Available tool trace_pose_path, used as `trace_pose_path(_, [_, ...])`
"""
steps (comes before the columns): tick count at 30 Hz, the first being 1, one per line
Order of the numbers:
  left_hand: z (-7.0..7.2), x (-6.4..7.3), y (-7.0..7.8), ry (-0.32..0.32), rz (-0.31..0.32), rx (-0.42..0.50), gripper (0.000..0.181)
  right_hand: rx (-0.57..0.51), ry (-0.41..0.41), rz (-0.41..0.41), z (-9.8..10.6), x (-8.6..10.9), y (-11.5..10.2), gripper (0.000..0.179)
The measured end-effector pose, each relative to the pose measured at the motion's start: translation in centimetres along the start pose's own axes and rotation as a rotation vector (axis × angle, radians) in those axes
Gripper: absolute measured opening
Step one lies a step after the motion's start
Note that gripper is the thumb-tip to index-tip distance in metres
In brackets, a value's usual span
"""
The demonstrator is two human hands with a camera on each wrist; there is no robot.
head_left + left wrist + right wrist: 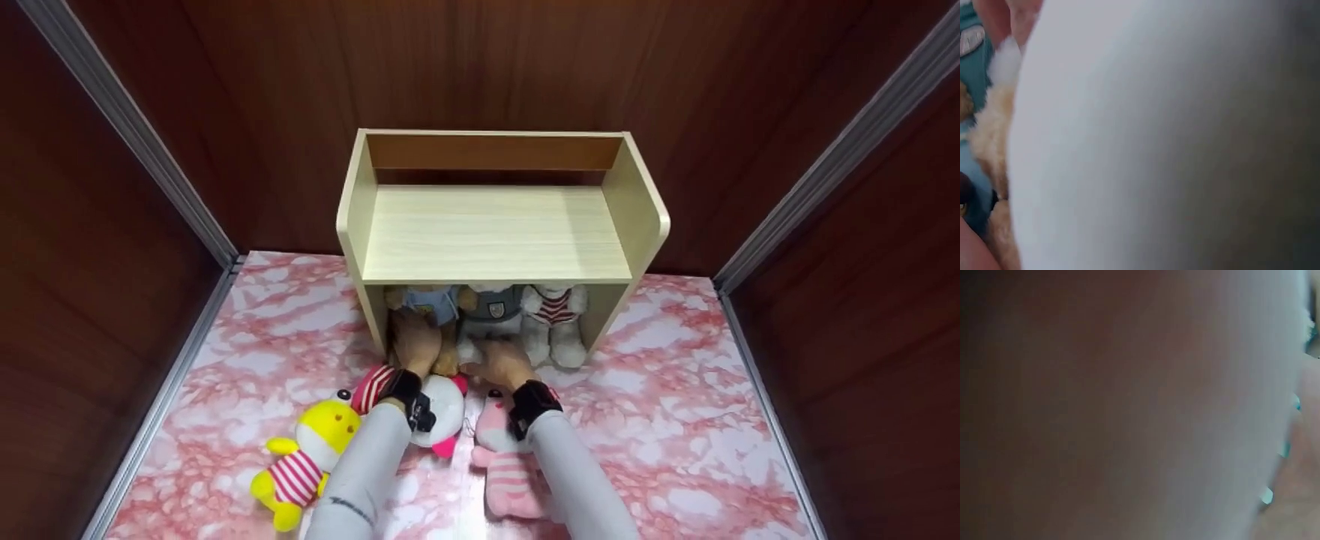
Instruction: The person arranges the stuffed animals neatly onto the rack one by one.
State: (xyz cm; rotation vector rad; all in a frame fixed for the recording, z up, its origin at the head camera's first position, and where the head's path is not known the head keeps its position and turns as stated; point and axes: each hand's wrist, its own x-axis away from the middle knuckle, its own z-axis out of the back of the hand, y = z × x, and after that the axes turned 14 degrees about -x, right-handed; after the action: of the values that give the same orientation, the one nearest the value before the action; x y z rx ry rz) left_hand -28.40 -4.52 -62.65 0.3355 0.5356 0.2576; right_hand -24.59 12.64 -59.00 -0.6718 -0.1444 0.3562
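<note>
My left hand (pixel 417 343) lies against a brown teddy bear (pixel 437 304) in a light blue top, covering part of its side and leg. In the middle of the lower shelf sits a plush toy (pixel 493 305) in a grey top with a badge. My right hand (pixel 504 363) reaches to the front of its legs, fingers pointing left. A pale teddy bear (pixel 556 324) in a red-striped top sits to the right. The shelf board hides the toys' heads. Sleeves and wrists block most of both wrist views; the left one shows some brown fur (pixel 995 140).
The pale wooden shelf unit (pixel 495 232) stands against a dark wood wall. On the pink marbled surface (pixel 667 420) lie a yellow plush toy (pixel 295 480), a white plush head (pixel 442 409) with pink ears beneath my left forearm, and a pink striped plush toy (pixel 511 484) beside my right forearm.
</note>
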Motion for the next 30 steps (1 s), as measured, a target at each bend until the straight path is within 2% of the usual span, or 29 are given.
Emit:
trace_pose_path(3, [1.7,1.1,0.4,-0.045,-0.047,0.041,0.074,0.020,-0.018,0.040,0.1,-0.1,0.0,0.061])
trace_pose_path(5, [2.7,2.0,0.7,-0.088,-0.108,0.039,0.080,0.024,-0.019,0.043,0.1,0.0,0.1,0.060])
trace_pose_path(7, [3.3,2.9,0.9,-0.168,-0.180,0.025,0.078,0.040,-0.025,0.044,0.0,-0.1,0.2,0.059])
trace_pose_path(10, [3.5,3.8,0.5,-0.324,-0.265,0.002,0.070,0.037,-0.045,0.027,-0.2,0.0,0.2,0.057])
trace_pose_path(12, [3.3,3.9,0.0,-0.414,-0.287,0.000,0.066,0.021,-0.056,0.015,-0.4,0.1,0.2,0.055])
trace_pose_path(14, [2.9,3.7,-0.7,-0.465,-0.285,0.005,0.063,-0.011,-0.060,0.008,-0.7,0.2,0.0,0.055])
trace_pose_path(20, [2.1,2.2,-2.2,-0.545,-0.265,0.012,0.055,-0.072,-0.080,-0.032,-1.1,0.3,-0.5,0.056])
trace_pose_path(23, [1.9,1.7,-2.4,-0.561,-0.262,0.033,0.053,-0.080,-0.089,-0.054,-0.9,0.2,-0.6,0.057])
trace_pose_path(26, [1.4,1.6,-2.6,-0.547,-0.267,0.037,0.053,-0.072,-0.084,-0.045,-0.3,0.0,-0.7,0.056])
trace_pose_path(30, [0.8,1.5,-2.9,-0.535,-0.278,0.022,0.056,-0.136,-0.052,-0.030,0.6,-0.1,-0.5,0.047])
